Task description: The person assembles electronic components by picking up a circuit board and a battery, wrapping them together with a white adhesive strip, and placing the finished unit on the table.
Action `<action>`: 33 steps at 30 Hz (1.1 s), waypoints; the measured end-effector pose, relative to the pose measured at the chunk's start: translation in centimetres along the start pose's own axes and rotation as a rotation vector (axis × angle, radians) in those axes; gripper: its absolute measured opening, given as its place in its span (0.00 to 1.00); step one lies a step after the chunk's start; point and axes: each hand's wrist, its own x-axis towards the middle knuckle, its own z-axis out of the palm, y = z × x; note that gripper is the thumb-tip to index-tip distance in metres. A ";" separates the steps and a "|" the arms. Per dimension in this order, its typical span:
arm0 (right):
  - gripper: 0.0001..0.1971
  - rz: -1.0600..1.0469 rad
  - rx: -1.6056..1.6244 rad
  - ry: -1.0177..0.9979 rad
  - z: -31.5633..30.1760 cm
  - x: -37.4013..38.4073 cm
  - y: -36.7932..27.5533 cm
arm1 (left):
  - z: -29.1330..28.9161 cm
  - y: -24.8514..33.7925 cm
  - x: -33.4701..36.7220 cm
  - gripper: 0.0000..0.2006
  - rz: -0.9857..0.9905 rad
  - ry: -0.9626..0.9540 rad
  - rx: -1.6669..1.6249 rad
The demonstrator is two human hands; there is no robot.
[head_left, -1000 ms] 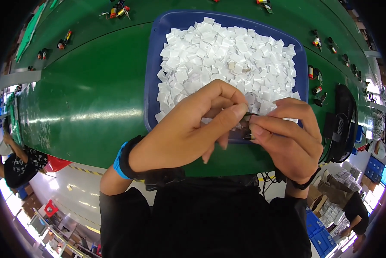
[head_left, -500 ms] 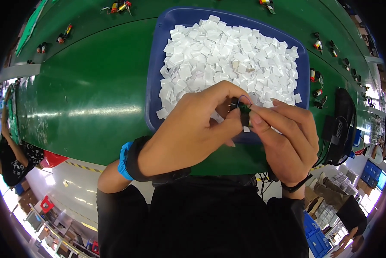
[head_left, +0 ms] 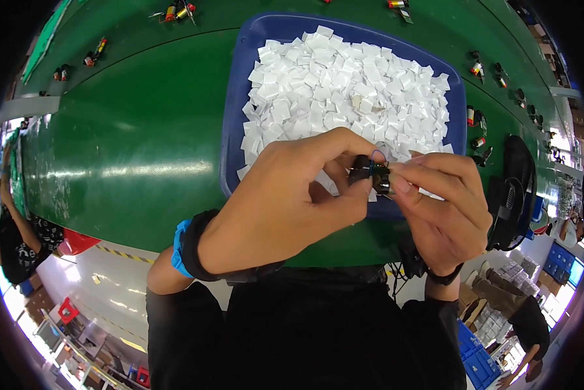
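In front of my body, over the near edge of the blue tray [head_left: 225, 153], both hands work on one small assembly. My left hand [head_left: 285, 201] is closed, thumb and index finger pinching a black cylindrical part [head_left: 359, 169]. Joined to its right side is a small dark circuit board [head_left: 382, 180] with shiny spots, and a thin purple-blue wire arches over the joint. My right hand [head_left: 445, 205] is closed too, its thumb and fingertips pinching the right end of that board. White paper-like squares [head_left: 324, 84] heap the tray behind the hands.
The tray rests on a green conveyor-like bench [head_left: 129, 149]. Small red-yellow cylindrical parts with wires [head_left: 470, 116] are scattered along its far and right sides. A black case-like object [head_left: 514, 188] with cables stands at the right. Other people are at both sides.
The assembly has turned so that the circuit board now shows to the right of the black part. My right hand has shifted slightly right and down, still pinching.
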 end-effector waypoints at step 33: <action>0.17 0.492 0.523 0.060 0.0 -0.8 -2.0 | 0.5 -0.8 0.1 0.15 0.302 0.080 -0.197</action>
